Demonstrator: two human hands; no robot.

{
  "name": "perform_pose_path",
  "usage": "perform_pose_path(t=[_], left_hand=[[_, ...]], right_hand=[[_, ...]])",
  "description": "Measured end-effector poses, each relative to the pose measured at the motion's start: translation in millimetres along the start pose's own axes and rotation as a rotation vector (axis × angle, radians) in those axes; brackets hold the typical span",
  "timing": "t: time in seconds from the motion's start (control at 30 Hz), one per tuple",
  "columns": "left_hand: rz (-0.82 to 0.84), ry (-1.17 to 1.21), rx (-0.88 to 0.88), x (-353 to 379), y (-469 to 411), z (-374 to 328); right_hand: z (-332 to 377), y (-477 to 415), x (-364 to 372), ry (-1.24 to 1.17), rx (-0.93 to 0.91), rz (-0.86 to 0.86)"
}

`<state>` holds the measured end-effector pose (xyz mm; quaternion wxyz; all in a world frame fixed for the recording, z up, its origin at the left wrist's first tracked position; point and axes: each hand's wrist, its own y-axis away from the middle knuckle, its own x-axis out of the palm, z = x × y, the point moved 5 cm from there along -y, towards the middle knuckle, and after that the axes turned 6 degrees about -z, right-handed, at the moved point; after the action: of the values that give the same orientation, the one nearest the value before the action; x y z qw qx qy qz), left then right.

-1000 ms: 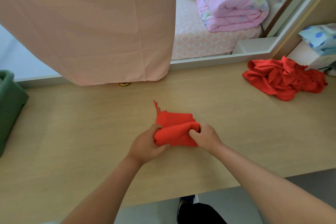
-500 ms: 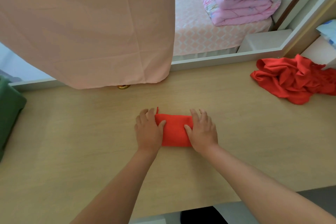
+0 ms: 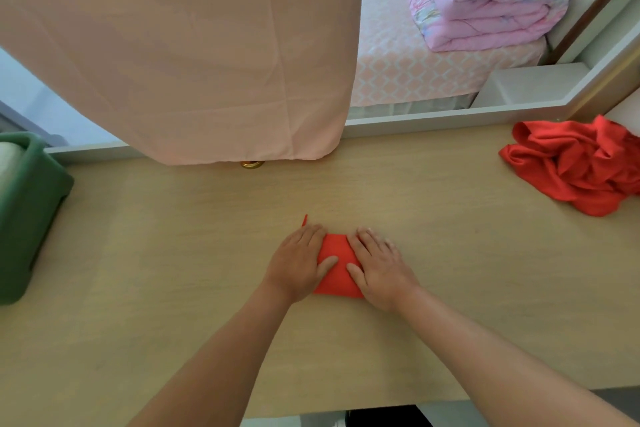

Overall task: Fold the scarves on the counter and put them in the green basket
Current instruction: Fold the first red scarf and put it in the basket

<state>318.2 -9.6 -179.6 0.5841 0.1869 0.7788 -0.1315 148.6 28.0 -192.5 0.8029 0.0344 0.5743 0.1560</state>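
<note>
Head view: folded red scarf point(image 3: 336, 267) lies mid-surface point(image 3: 173, 270), pressed flat under left hand point(image 3: 298, 267) and right hand point(image 3: 379, 270), fingers point(image 3: 367, 244) spread, grasping nothing. Judged soft, light, prone to unfolding; pinch both short ends together. Green basket point(image 3: 31, 215) far left; unfolded scarf point(image 3: 575, 170) far right.

- I'm looking into a home bedroom: a bed point(image 3: 415, 80) with a patterned pink sheet is sitting beyond the counter's point(image 3: 173, 270) far edge.
- A folded pink quilt point(image 3: 485, 0) is lying on it.
- A peach curtain point(image 3: 180, 45) is hanging over that edge.
</note>
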Motion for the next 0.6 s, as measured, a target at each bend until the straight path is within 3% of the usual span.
perform_pose_path(t=[0.2, 0.33, 0.6], left_hand=[[0.153, -0.048, 0.127, -15.8, 55.1, 39.2], [0.074, -0.098, 0.127, -31.8, 93.5, 79.0], [0.203, -0.130, -0.119, -77.0, 204.6, 208.7]], right_hand=[[44.9, 9.6, 13.1, 0.067, -0.124, 0.097], [100.5, 8.5, 27.1, 0.126, -0.186, 0.098], [271.9, 4.8, 78.3, 0.190, -0.256, 0.108]])
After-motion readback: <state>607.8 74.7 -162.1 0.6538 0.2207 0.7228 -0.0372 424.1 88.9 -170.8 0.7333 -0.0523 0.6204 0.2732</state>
